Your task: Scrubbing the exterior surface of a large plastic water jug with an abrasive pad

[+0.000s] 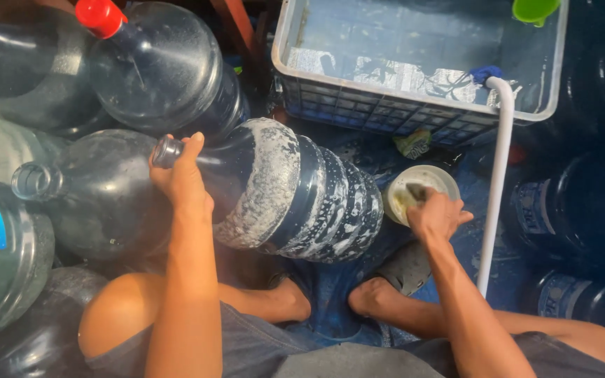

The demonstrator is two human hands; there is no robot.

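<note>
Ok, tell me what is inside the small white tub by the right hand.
The right hand dips a dark scrubber into the white tub, and a yellowish paste shows along its near side. The hand covers the rest of the tub's bottom.

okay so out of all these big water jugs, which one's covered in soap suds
The large jug lying on its side in the middle, gripped at its neck by the left hand. White foam coats its shoulder and ribs; the jugs around it show no suds, and one has a red cap.
</note>
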